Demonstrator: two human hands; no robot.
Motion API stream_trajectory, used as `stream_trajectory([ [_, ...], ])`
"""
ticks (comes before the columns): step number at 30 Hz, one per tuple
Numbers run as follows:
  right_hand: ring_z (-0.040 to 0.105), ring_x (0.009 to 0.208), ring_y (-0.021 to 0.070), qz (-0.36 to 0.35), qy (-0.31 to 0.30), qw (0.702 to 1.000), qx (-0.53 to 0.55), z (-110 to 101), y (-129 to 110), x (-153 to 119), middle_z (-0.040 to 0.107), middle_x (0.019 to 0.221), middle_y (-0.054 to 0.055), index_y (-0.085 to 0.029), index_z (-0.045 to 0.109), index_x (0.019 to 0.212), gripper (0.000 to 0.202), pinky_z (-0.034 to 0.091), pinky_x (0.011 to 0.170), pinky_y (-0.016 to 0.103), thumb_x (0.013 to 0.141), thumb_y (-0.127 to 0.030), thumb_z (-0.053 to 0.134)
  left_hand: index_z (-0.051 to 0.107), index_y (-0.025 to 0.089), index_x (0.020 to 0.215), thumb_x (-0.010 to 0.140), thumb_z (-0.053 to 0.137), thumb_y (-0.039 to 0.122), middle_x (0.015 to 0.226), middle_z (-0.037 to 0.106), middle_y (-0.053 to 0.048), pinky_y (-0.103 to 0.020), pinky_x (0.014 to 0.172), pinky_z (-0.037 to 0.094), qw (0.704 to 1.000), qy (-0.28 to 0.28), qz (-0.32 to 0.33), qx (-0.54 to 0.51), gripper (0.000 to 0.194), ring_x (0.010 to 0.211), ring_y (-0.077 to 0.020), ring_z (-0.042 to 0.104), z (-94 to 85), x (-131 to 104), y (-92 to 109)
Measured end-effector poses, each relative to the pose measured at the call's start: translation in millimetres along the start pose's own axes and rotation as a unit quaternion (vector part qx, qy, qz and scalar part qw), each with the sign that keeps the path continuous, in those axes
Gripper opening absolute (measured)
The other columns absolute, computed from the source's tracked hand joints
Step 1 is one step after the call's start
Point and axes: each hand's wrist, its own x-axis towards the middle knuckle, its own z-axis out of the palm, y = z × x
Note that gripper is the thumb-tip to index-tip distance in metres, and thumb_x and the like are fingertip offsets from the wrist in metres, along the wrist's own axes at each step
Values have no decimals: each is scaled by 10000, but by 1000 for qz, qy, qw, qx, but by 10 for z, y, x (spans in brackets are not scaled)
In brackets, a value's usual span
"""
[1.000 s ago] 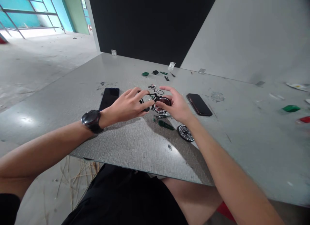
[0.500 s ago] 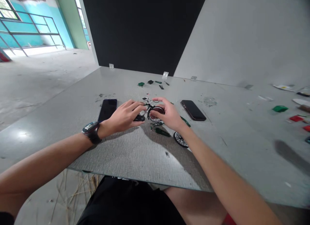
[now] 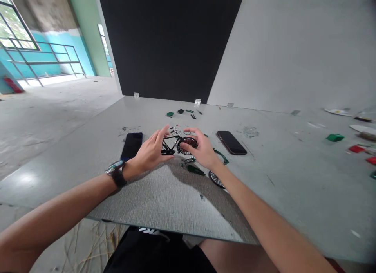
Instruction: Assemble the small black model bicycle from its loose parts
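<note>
A small black model bicycle (image 3: 172, 139) stands between my hands, a spoked wheel (image 3: 192, 146) at its right end. My left hand (image 3: 151, 148) is around its left end, fingers raised and thumb apart below; the hand hides much of that end. With its thumb over the spoked wheel, my right hand (image 3: 204, 149) grips the bicycle, index finger stretched out above. Silver handlebars (image 3: 175, 130) show behind the frame. Near my right wrist lie a loose wheel (image 3: 216, 179), partly covered by the forearm, a dark green part (image 3: 195, 170) and a curved green part (image 3: 222, 157).
One phone (image 3: 132, 144) lies left of my left hand, another phone (image 3: 232, 143) to the right. Several small green and black pieces (image 3: 180, 111) sit farther back. A black panel (image 3: 170, 46) rises behind the table (image 3: 293, 179). More green and red pieces (image 3: 335, 137) lie far right.
My left fingers have lifted off the bicycle frame and spread, uncovering more of it. My right hand stays at the spoked wheel. The camera view has tilted up slightly.
</note>
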Motion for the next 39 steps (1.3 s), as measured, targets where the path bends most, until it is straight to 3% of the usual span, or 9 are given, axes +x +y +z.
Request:
stream_trajectory([
  [5, 712, 934, 250, -6, 6, 1000, -15, 35, -14, -8, 727, 1036, 89, -233, 602, 1259, 462, 595, 830, 427, 879, -463, 726, 223, 296, 1596, 867, 765, 443, 1294, 615, -139, -501, 954, 531, 998, -45, 14, -51, 920, 1167, -301, 618, -36, 43, -55],
  [10, 725, 798, 243, 0, 9, 999, -52, 33, -10, -7, 760, 913, 82, -200, 741, 1131, 415, 586, 764, 410, 874, -524, 718, 302, 253, 1583, 896, 735, 436, 1166, 648, -104, -451, 917, 540, 998, -42, 6, -53, 832, 1059, -257, 633, -53, 49, -13],
  [16, 731, 930, 273, -26, 46, 996, -65, 82, 104, -17, 780, 1011, 100, -211, 767, 1116, 409, 580, 814, 412, 862, -530, 728, 361, 258, 1559, 907, 732, 389, 1189, 666, -112, -431, 910, 542, 999, -20, 21, -39, 761, 1044, -244, 639, -77, 42, 38],
  [29, 730, 961, 295, -19, 56, 996, -68, 109, 175, 10, 781, 1003, 107, -203, 763, 1082, 377, 585, 825, 436, 846, -496, 740, 390, 256, 1546, 892, 742, 427, 1220, 671, -108, -461, 942, 529, 999, -29, 38, -3, 762, 1080, -264, 631, -50, 78, -18],
  [33, 727, 983, 283, -27, 63, 993, -94, 93, 160, 31, 774, 1064, 111, -207, 747, 1109, 375, 561, 913, 459, 868, -493, 723, 426, 268, 1513, 845, 775, 496, 1264, 649, -114, -450, 958, 533, 998, -34, -13, -57, 787, 1139, -269, 640, -63, 107, -51],
  [39, 729, 941, 269, -4, 80, 995, -55, 22, 168, 53, 773, 982, 106, -198, 734, 1091, 387, 583, 861, 438, 856, -505, 727, 608, 167, 1272, 860, 766, 434, 1173, 718, -123, -449, 945, 550, 976, 10, -155, -152, 516, 1058, -252, 694, -42, 118, -146],
])
